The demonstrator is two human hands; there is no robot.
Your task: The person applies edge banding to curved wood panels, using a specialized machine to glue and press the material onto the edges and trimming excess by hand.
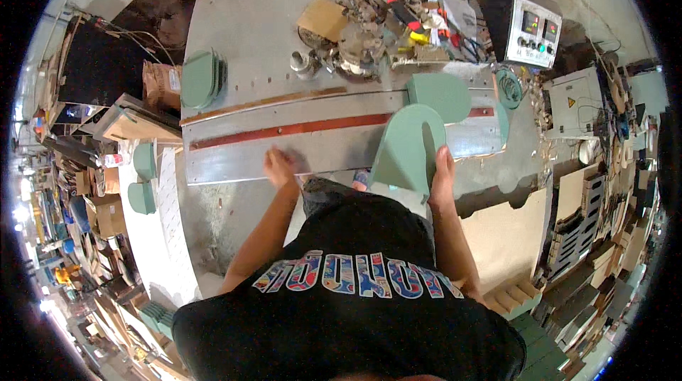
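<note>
My right hand (443,176) grips the right edge of a pale green panel (401,150) with one rounded end. Its thumb lies along the edge and its other fingers are hidden by the panel. The panel is tilted above the front of a metal-topped bench (234,164). Just behind it lies another green rounded panel (440,95), partly covered by the held one. My left hand (280,166) hovers by the bench's front edge, left of the panel. Its fingers are curled in and slightly blurred; what they hold, if anything, is hidden.
A red-brown strip (312,126) runs along the bench. Stacked green pieces (199,79) stand at its far left. Metal parts (359,50) and tools (419,25) clutter the back. A control box (533,31) stands back right. Two green pieces (143,197) lie on a white surface at left.
</note>
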